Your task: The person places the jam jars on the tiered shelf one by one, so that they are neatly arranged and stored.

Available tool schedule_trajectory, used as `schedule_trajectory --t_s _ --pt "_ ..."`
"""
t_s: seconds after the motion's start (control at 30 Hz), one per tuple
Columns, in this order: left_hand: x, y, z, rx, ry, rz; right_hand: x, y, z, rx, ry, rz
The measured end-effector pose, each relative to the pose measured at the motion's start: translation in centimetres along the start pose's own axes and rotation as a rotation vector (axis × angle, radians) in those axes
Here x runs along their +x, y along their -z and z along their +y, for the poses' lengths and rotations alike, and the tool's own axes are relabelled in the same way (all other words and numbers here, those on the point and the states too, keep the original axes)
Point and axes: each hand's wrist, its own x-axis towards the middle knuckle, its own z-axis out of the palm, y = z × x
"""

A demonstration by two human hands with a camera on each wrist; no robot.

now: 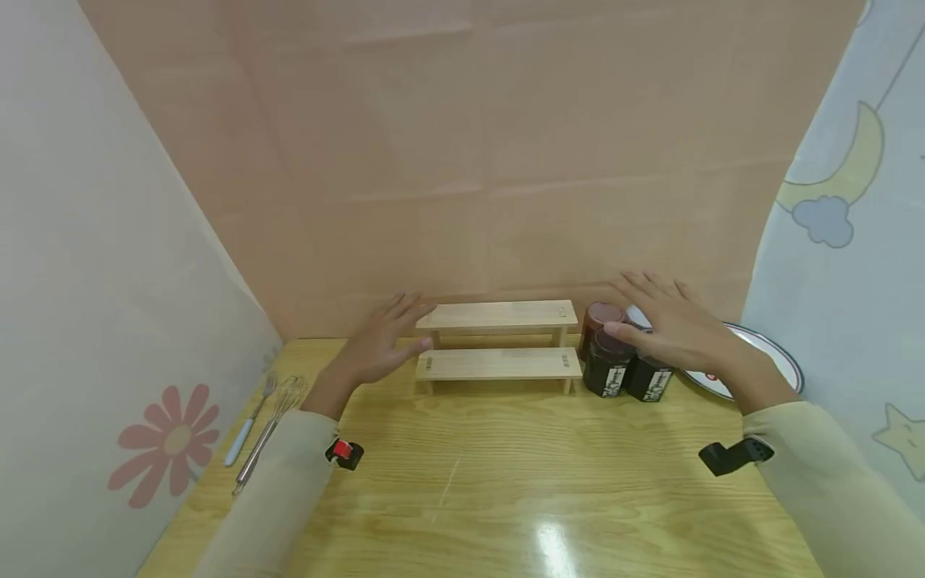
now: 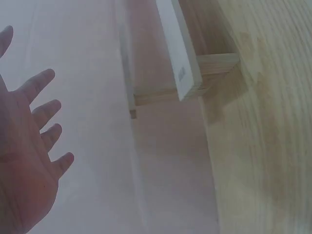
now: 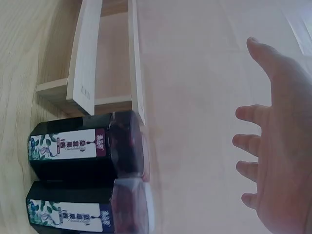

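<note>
A two-step wooden rack [image 1: 499,364] stands at the back of the table, its lower step in front of the higher one. My left hand [image 1: 377,343] is raised by the rack's left end, fingers extended and holding nothing. In the left wrist view, its palm and spread fingers appear apart from the wood. Several dark labelled jars [image 1: 605,371] stand close together at the rack's right end. Above them hovers my right hand [image 1: 672,325], fingers spread and nothing held, hiding some of the jars. The right wrist view shows two jars [image 3: 73,146] with white labels, apart from that hand.
At the left lie a fork [image 1: 246,429] with a pale handle and a metal whisk [image 1: 269,429], partly behind the left forearm. A white plate [image 1: 779,353] with a dark rim sits at the right, partly hidden by the right arm. Cloth walls [image 1: 470,160] enclose the wooden table [image 1: 433,474].
</note>
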Motion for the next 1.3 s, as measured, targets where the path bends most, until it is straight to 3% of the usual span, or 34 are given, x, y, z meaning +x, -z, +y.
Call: schedule_trajectory --t_s 0.1,0.33,0.47,0.63,0.9,1.07,1.3 --pt "-0.5 -0.5 -0.6 -0.044 0.022 0.036 -0.6 -0.2 0.9 0.028 -0.001 0.033" --pt "-1.0 -3.2 -2.3 -0.193 0.054 0.243 -2.2 -1.4 3.0 0.098 -0.031 0.103" --pt "-1.1 -4.8 -2.5 -0.306 0.101 0.313 -3.2 -2.2 3.9 0.16 -0.039 0.139" --pt "-1.3 -7.1 -2.4 -0.429 0.226 0.361 -4.2 -3.3 5.0 0.245 -0.073 0.162" --pt "-1.4 -10.8 -2.7 -0.644 0.346 0.379 -5.4 -5.8 7.2 0.331 -0.187 0.048" --pt "-1.7 -12.2 -2.5 -0.746 0.434 0.422 -5.8 -7.5 8.1 0.355 -0.232 0.058" --pt "-2.4 -13.3 -2.5 -0.819 0.539 0.48 -5.7 -9.1 7.8 0.554 -0.275 0.095"
